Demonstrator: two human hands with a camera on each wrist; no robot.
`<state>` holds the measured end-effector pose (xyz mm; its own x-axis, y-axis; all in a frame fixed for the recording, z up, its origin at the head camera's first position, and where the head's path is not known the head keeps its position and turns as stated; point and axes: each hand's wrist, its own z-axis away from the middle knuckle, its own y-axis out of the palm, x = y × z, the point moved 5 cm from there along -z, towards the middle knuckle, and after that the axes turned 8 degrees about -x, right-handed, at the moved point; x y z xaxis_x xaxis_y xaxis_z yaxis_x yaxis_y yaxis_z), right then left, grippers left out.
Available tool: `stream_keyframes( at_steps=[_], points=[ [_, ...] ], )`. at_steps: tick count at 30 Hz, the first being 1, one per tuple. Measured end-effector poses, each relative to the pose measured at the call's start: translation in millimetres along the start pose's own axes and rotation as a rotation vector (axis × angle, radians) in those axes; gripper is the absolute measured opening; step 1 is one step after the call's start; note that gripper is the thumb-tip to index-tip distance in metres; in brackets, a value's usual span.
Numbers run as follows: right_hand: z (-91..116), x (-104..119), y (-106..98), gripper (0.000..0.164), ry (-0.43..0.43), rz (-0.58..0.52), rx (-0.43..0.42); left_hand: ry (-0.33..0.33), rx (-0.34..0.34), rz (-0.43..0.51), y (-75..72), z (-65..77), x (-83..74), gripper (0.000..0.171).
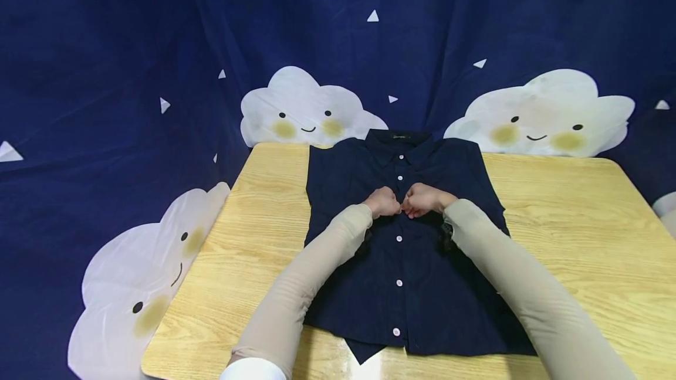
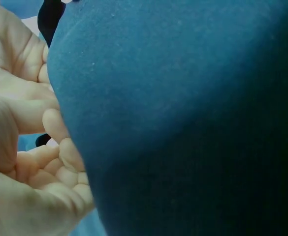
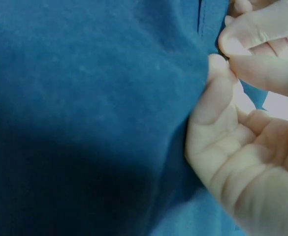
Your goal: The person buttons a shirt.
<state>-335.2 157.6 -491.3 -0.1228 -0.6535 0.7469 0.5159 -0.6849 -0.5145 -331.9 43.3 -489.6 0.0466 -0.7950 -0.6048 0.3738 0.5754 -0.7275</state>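
Note:
A dark navy button-up shirt [image 1: 348, 292] lies spread front side up, collar at the far end, with white buttons [image 1: 399, 238] down its middle. At chest height my left hand [image 1: 384, 202] pinches the front placket, fingers curled. Just right of it, my right hand [image 1: 422, 199] pinches the placket too, and the fingertips of both hands meet. Up close in the right wrist view, thumb and finger of the right hand [image 3: 247, 152] come together at the cloth edge. Whatever button lies between the fingertips is hidden.
The shirt lies on a light wooden table [image 1: 570, 221] with rounded corners. Behind and to the left hangs a dark blue curtain [image 1: 327, 28] with white smiling clouds [image 1: 311, 107]. Part of the shirt's back hem [image 1: 364, 349] shows below the front.

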Motion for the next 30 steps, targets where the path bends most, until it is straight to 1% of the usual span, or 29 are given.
stream_keyframes(
  at_steps=[3, 7, 10, 12, 16, 21, 23, 26, 30],
  points=[
    [-1.0, 0.8, 1.3, 0.018, -0.002, 0.03, 0.02, 0.015, -0.013, 0.024, -0.1, 2.0, 1.9, 0.034],
    [-2.0, 2.1, 2.6, 0.021, 0.008, 0.079, 0.046, 0.082, -0.061, 0.041, -1.4, 6.0, 2.2, 0.033],
    [-1.8, 4.8, 3.0, 0.022, 0.015, 0.113, 0.052, 0.133, -0.081, 0.016, -2.5, 7.4, 0.5, 0.035],
    [-1.5, 6.7, 2.9, 0.022, 0.015, 0.134, 0.055, 0.145, -0.081, -0.006, -2.7, 7.5, -0.6, 0.038],
    [-0.2, 9.6, 2.8, 0.022, 0.001, 0.176, 0.06, 0.13, -0.087, -0.037, -2.4, 7.6, -2.2, 0.042],
    [1.4, 8.2, 1.9, 0.024, -0.042, 0.224, 0.035, 0.098, -0.089, -0.065, -0.9, 6.2, -2.9, 0.038],
    [1.9, 7.2, 1.7, 0.023, -0.055, 0.233, 0.013, 0.079, -0.077, -0.061, -1.0, 4.6, -1.7, 0.038],
    [2.8, 6.3, 1.7, 0.019, -0.068, 0.219, -0.013, 0.046, -0.046, -0.026, -1.7, 0.8, 0.7, 0.038],
    [4.3, 5.9, 0.5, 0.012, -0.064, 0.195, -0.039, 0.028, -0.008, 0.009, -1.0, -4.8, 1.8, 0.039]
  ],
)
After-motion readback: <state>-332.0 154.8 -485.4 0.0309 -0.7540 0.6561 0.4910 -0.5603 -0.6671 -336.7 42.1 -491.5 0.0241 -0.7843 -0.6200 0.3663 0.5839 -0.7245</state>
